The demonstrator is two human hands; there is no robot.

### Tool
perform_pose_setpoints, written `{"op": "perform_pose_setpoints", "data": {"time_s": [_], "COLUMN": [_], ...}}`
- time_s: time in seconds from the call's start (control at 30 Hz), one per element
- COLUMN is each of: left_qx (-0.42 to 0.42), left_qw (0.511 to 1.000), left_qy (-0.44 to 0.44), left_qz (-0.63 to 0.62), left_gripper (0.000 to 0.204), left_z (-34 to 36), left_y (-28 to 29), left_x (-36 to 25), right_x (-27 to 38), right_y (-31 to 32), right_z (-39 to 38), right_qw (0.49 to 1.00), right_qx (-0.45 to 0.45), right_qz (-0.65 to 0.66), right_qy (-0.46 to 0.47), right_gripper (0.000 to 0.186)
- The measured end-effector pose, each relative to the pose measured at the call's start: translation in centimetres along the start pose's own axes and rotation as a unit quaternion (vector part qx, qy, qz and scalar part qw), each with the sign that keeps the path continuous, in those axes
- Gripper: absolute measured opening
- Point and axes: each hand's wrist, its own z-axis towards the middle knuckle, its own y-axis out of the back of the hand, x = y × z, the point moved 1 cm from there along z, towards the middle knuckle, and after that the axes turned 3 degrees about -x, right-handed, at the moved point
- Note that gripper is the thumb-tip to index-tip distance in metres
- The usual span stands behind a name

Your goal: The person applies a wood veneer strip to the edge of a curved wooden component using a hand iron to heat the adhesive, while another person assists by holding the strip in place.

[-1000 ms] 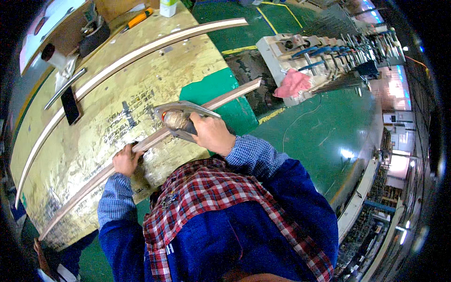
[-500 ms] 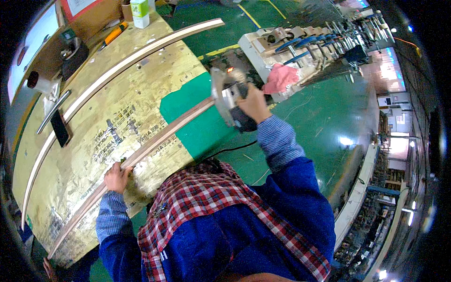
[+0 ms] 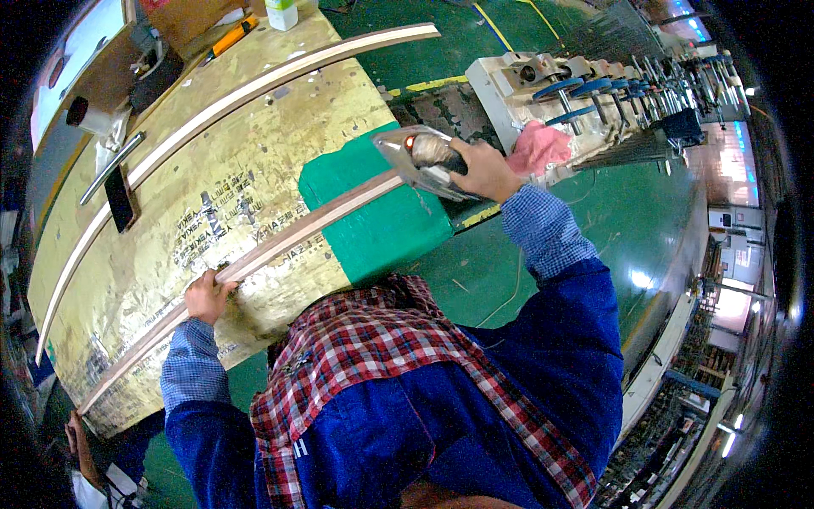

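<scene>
Right hand (image 3: 487,170) and left hand (image 3: 208,297) were both busy: one closed around a tool's dark handle, the other with fingers wrapped over a wooden strip. Biggest of all, the desk (image 3: 275,140) spread beneath, its yellowish top scuffed and printed. Along its near side lay the held near strip (image 3: 305,222), slanting up rightward; a far strip (image 3: 246,91) curved well apart from it. Under the near strip's right part sat a green sheet (image 3: 390,229). At that end was the handheld tool (image 3: 428,157); whether it pressed the wood, I couldn't tell. Smaller still were a metal rod (image 3: 112,170) and an orange cutter (image 3: 233,38).
</scene>
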Motion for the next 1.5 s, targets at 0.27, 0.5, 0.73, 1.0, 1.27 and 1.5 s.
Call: {"op": "perform_pose_setpoints", "data": {"time_s": [0.27, 0.5, 0.73, 1.0, 1.27, 1.5], "left_qx": [0.024, 0.002, 0.047, 0.033, 0.028, -0.007], "left_qw": [1.000, 1.000, 0.999, 0.999, 1.000, 1.000], "left_qy": [0.017, 0.004, 0.027, 0.019, 0.011, -0.005], "left_qz": [0.000, -0.012, 0.004, -0.010, -0.002, 0.004], "left_gripper": [0.050, 0.051, 0.049, 0.045, 0.047, 0.048], "left_z": [0.6, 0.4, 0.7, 0.8, 0.8, 0.8], "left_y": [0.5, 0.5, 0.9, 0.5, 0.6, -0.1], "left_x": [-0.8, -0.5, -0.7, -0.5, -0.7, -0.3], "right_x": [1.9, 3.2, 5.6, 7.0, 6.1, 0.5], "right_y": [-1.0, -2.2, -2.7, -3.5, -3.5, -2.6], "right_z": [-0.4, -0.4, -0.8, -1.4, -1.7, -3.2], "right_qw": [0.990, 0.982, 0.978, 0.971, 0.983, 0.999], "right_qx": [0.094, 0.107, 0.138, 0.156, 0.105, 0.032], "right_qz": [-0.016, -0.041, -0.034, -0.016, -0.023, -0.015], "right_qy": [0.102, 0.148, 0.156, 0.180, 0.145, 0.000], "right_gripper": [0.049, 0.053, 0.053, 0.048, 0.042, 0.048]}}
